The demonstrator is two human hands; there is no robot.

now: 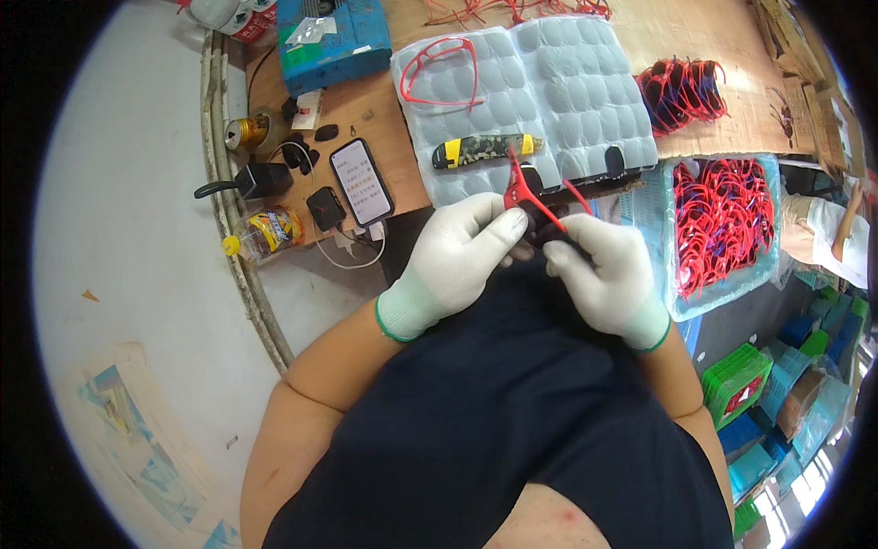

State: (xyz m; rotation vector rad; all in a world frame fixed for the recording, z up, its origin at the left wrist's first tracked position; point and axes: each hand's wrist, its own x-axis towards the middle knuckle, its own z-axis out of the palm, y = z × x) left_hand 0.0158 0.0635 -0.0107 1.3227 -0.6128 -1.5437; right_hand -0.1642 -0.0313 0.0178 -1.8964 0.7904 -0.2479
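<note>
Both my hands wear white knit gloves with green cuffs and meet in front of my chest. Between them is a red glasses frame [524,190] with dark lenses partly showing. My left hand [464,252] pinches its left side, thumb on top. My right hand [605,274] is closed around the other side near a red temple arm. Just beyond them lies a pale grey moulded egg-tray pad [585,82]. A camouflage and yellow utility knife [487,150] rests on the pad, and a red glasses frame without visible lenses [442,102] lies at its far left.
On the table's left are a lit phone [362,183], black charger [325,209], plastic bottle [270,231], can [245,133] and blue box [334,50]. To the right, stacked red glasses [681,91] stand on the wood, beside a lined crate [773,188] of red glasses. Another person [837,229] is at far right.
</note>
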